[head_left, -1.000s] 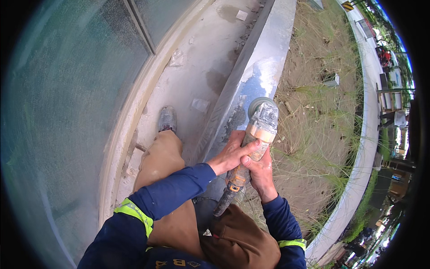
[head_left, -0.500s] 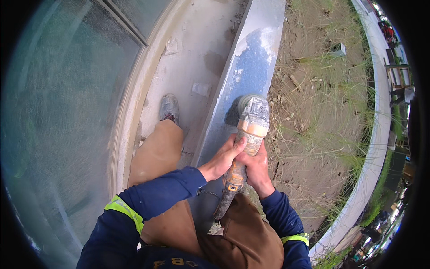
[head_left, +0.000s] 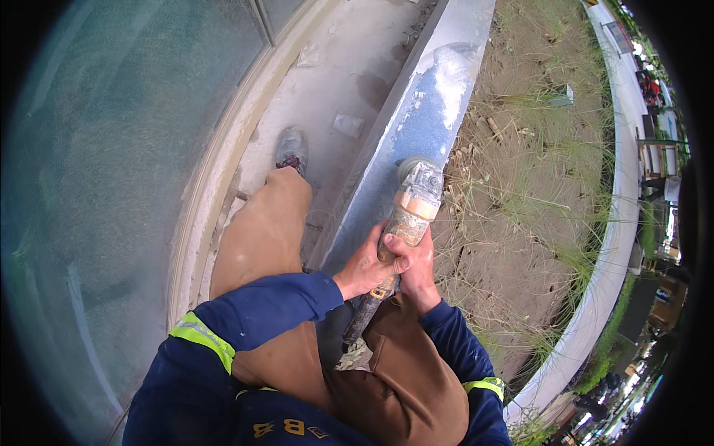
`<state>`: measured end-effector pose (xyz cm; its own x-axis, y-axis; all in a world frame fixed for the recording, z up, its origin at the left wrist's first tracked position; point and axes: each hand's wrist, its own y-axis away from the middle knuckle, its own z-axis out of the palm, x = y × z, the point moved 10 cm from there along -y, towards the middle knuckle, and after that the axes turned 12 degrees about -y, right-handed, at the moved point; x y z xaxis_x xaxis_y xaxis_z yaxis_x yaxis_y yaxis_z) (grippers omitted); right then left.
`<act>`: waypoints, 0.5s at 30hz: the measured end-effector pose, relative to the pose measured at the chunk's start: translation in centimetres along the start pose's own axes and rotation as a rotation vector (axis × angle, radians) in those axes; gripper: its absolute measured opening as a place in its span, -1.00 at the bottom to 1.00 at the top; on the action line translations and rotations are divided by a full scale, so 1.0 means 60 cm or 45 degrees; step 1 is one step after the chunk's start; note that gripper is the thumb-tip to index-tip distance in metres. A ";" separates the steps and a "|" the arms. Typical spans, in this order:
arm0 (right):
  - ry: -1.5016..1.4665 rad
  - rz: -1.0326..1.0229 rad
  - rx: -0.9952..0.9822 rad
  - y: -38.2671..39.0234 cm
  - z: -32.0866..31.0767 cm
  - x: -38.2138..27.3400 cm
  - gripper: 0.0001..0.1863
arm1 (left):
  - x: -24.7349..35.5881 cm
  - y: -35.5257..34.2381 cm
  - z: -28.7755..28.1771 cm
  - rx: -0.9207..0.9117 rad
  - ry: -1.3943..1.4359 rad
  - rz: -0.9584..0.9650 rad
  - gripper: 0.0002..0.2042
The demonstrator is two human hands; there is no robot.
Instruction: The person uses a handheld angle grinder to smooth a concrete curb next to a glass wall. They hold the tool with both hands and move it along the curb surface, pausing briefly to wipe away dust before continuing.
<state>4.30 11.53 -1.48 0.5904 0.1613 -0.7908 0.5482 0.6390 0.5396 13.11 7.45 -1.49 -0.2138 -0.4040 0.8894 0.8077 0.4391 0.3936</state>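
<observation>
Grassy soil bed (head_left: 520, 223), right of both hands: no change noted. Ledge (head_left: 424, 123), running ahead and to the left of the hands: over the last second the dark patch beside the tool has dropped from sight, and a longer blue-grey stretch shows beyond it. White patch (head_left: 451, 89), farther ahead of the hands on that ledge: the gap between it and the tool is wider than a second ago. I judge that the work has shifted to a nearer section.

Angle grinder (head_left: 409, 215): its body lies in both hands, its head pointing forward of them, its dark rear end trailing back toward the lap. It has been drawn closer to the wearer.

Left hand (head_left: 363, 269): curled about the body from the left side, firmly closed as far as visible. Right hand (head_left: 419, 273): wrapped from the right, the two meeting over the casing; underside fingers are hidden.

Disc (head_left: 407, 163): ahead of both hands, apparently against the ledge; true contact cannot be confirmed.
</observation>
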 end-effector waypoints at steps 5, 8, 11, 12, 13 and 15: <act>0.003 0.069 0.105 0.012 -0.015 0.012 -0.35 | -0.054 0.002 -0.001 -0.046 -0.113 -0.176 0.08; -0.048 0.066 0.107 0.022 -0.031 0.002 -0.34 | -0.041 0.009 0.027 -0.091 -0.116 -0.106 0.10; -0.039 0.074 0.117 0.024 -0.043 0.001 -0.35 | -0.035 0.004 0.045 -0.162 0.127 -0.098 0.15; -0.003 0.073 0.127 0.024 -0.046 -0.001 -0.35 | -0.034 0.002 0.050 -0.204 0.150 -0.087 0.16; 0.030 0.070 0.131 0.025 -0.047 -0.002 -0.35 | -0.032 0.001 0.051 -0.242 0.166 -0.074 0.19; 0.031 0.050 0.161 0.023 -0.058 0.001 -0.36 | -0.029 -0.003 0.058 -0.300 0.149 -0.062 0.20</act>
<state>3.05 15.04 -1.78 0.5990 0.2037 -0.7744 0.5961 0.5323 0.6011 11.40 10.89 -2.31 -0.2020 -0.5159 0.8325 0.9065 0.2233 0.3583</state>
